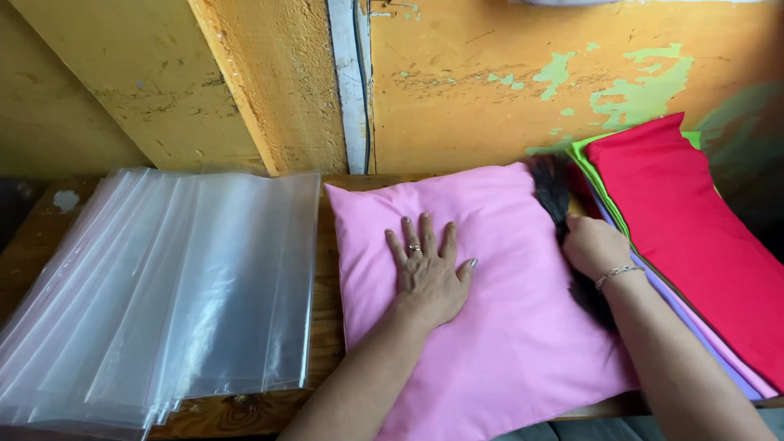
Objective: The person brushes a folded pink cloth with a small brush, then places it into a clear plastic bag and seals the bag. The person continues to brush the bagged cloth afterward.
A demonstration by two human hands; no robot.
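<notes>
On our left lies a fanned stack of clear plastic bags (163, 286), glossy and limp, their lower corners overhanging the front edge of the wooden table (327, 327). In the middle sits a soft pink cushion (490, 327), square and smooth, also reaching past the table's front edge. Our left hand (429, 269) rests flat on it, fingers spread. Our right hand (592, 245) is closed around a dark brush (551, 192) at the cushion's right edge, the bristles blurred. Just beside it a pile of folded covers (694, 237), red on top, leans toward the peeling yellow wall (490, 90). A narrow strip of bare wood separates bags and cushion.
</notes>
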